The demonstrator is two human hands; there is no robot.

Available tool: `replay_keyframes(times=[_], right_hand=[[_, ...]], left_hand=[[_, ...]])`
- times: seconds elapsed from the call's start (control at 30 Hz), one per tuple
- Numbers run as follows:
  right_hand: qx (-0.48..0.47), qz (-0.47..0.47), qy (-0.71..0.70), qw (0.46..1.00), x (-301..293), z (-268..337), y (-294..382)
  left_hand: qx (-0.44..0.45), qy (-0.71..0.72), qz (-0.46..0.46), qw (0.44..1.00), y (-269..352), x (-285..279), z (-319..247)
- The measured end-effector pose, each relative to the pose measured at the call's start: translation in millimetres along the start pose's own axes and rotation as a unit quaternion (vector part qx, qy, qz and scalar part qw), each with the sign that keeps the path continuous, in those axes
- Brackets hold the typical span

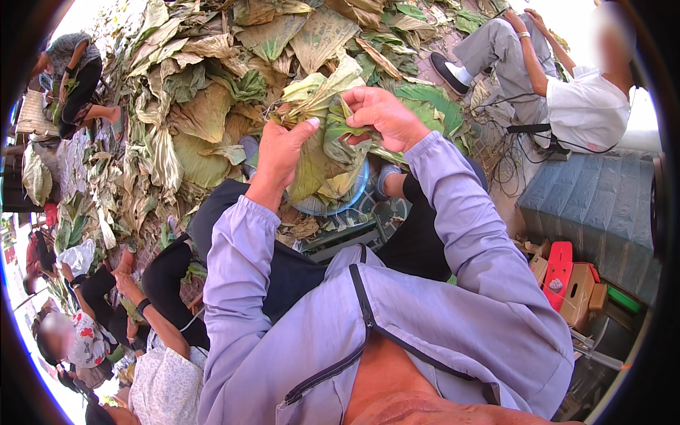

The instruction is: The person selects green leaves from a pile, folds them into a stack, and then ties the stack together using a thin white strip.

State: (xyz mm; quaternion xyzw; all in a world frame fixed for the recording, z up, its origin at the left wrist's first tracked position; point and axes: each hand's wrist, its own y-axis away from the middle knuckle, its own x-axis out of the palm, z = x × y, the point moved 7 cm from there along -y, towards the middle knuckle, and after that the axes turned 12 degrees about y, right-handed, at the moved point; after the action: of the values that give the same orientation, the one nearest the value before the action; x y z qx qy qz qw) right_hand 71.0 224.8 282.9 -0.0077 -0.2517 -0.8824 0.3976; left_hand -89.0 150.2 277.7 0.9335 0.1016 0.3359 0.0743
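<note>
My left hand grips the gathered stem ends of a bundle of large, half-dried leaves, with the thumb lying along the top. The bundle hangs between my hands, pale yellow-green with brown patches. At its right side my right hand pinches a crumpled green leaf between thumb and fingers. Below the bundle, between my knees, is a round light-blue rim, perhaps of a basin; leaves hide most of it.
A deep heap of dried leaves spreads in front and to the left. On the right, a seated person is near loose black cables, a grey covered block and cardboard boxes. Several people sit or bend at left, one close beside me.
</note>
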Motion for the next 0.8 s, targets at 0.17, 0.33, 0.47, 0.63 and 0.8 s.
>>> replay_keyframes(times=[0.17,0.33,0.47,0.63,0.8], right_hand=[[-0.071,-0.082,-0.025,0.994,-33,7,3],[-0.06,-0.15,-0.034,0.986,-61,0,10],[0.011,-0.163,-0.007,0.986,-60,-20,9],[0.048,-0.192,0.061,0.978,-62,-33,8],[0.058,-0.174,0.125,0.975,-56,-42,-1]], left_hand=[[0.114,-0.023,-0.09,0.989,0,-21,-37],[0.256,-0.015,-0.164,0.953,10,-44,-91],[0.309,-0.011,-0.178,0.934,20,-58,-119],[0.351,0.008,-0.177,0.92,31,-58,-137],[0.348,0.014,-0.178,0.92,37,-62,-140]])
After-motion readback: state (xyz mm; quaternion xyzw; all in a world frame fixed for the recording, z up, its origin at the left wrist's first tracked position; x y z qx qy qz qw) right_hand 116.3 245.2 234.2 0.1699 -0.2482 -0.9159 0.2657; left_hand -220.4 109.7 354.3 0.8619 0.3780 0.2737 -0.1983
